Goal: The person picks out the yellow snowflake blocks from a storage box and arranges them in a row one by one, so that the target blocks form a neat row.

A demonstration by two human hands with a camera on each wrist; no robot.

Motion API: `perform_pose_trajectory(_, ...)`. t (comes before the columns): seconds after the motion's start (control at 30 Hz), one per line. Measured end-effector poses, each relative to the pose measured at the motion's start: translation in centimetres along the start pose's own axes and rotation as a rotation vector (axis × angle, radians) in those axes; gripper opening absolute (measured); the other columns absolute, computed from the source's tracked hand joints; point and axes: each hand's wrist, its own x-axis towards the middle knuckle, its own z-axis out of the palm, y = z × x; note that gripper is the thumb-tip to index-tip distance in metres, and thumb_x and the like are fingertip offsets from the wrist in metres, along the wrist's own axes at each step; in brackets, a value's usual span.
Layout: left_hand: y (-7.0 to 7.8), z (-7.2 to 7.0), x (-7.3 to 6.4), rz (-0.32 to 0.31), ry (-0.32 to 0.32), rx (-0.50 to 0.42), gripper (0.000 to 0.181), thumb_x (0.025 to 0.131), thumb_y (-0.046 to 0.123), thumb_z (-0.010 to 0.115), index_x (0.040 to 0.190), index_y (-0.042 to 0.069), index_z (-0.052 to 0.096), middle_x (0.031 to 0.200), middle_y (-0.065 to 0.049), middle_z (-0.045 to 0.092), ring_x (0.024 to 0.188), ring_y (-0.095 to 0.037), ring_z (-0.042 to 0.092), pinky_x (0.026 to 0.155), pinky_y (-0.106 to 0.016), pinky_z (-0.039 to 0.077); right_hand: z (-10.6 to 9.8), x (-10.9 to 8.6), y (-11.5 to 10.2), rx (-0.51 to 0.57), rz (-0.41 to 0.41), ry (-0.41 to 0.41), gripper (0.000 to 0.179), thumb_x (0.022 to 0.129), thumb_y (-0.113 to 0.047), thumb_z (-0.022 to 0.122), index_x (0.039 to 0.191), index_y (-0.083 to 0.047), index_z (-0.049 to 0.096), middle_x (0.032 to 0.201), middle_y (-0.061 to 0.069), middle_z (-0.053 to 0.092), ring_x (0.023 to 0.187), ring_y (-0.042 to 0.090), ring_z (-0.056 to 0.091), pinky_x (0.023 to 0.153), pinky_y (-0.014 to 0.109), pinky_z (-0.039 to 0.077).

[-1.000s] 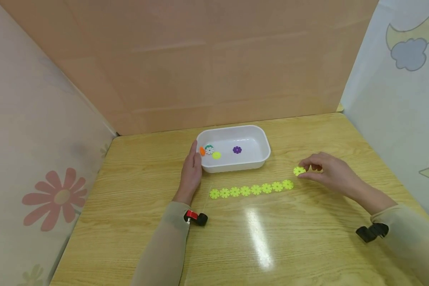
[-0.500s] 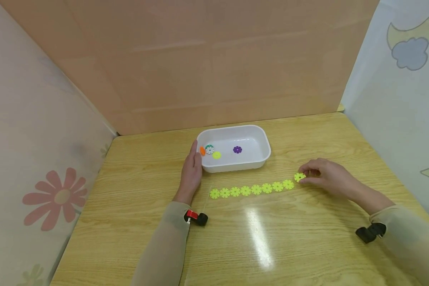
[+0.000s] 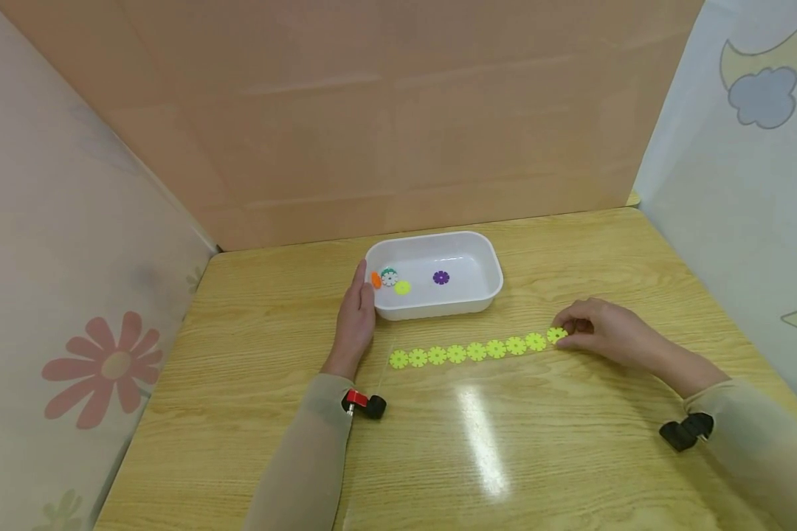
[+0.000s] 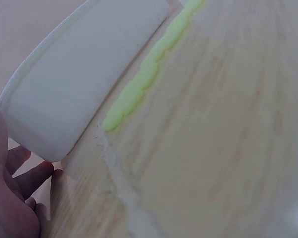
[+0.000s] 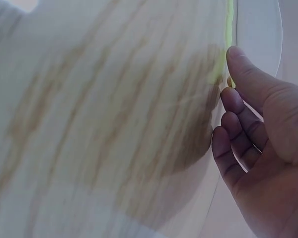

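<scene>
My right hand (image 3: 607, 332) pinches a yellow notched snowflake disc (image 3: 556, 335) between thumb and fingertips, at the right end of a straight row of several matching yellow discs (image 3: 476, 351) on the table. In the right wrist view the thumb (image 5: 256, 79) and forefinger meet at the disc, seen edge-on. My left hand (image 3: 355, 321) holds the left end of a white plastic tub (image 3: 438, 308). The left wrist view shows its fingers (image 4: 35, 179) bent at the tub's lower corner.
Inside the tub lie a purple disc (image 3: 441, 278), a yellow disc (image 3: 402, 287), an orange disc (image 3: 375, 280), and a white disc (image 3: 389, 278) over a green one. A thin clear strip (image 3: 384, 369) runs from the row's left end. An orange-brown panel (image 3: 398, 118) stands behind the wooden table (image 3: 239, 354).
My right hand has lowered the pinched yellow disc toward the table, bringing it in line with the row's right end. The left hand and the tub have stayed put.
</scene>
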Motion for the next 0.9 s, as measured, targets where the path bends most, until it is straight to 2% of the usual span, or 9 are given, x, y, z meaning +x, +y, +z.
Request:
perform_pose_trajectory(0.17, -0.01, 0.06, -0.02, -0.009, 0.0, -0.006, 0.06, 0.121, 0.045, 0.029, 0.179, 0.031, 0.02, 0.181, 0.012, 0.023, 0.167, -0.015, 0.02, 0.136, -0.045, 0.019, 0.19, -0.05, 0.22, 0.011, -0.034, 0.014, 0.026, 0.089, -0.019, 0.094, 0.112, -0.016, 0.082, 0.095, -0.017, 0.067, 0.084, 0.002, 0.059, 0.071, 0.028, 0.054)
perform_pose_trajectory(0.7, -0.04, 0.11, -0.06, -0.012, 0.009, 0.002, 0.061, 0.121, 0.046, 0.029, 0.179, 0.032, 0.021, 0.181, 0.012, 0.024, 0.167, -0.015, 0.02, 0.136, -0.044, 0.019, 0.21, -0.02, 0.2, 0.019, -0.037, -0.011, 0.029, 0.091, -0.021, 0.093, 0.117, -0.015, 0.083, 0.096, -0.017, 0.066, 0.085, 0.003, 0.056, 0.072, 0.029, 0.052)
perform_pose_trajectory(0.9, 0.05, 0.03, -0.09, -0.008, 0.007, 0.003, 0.06, 0.121, 0.045, 0.029, 0.179, 0.031, 0.02, 0.181, 0.011, 0.024, 0.167, -0.015, 0.02, 0.136, -0.044, 0.019, -0.16, 0.09, 0.16, 0.025, -0.019, -0.021, 0.031, 0.091, -0.022, 0.093, 0.119, -0.016, 0.083, 0.099, -0.014, 0.07, 0.088, 0.004, 0.061, 0.075, 0.03, 0.056)
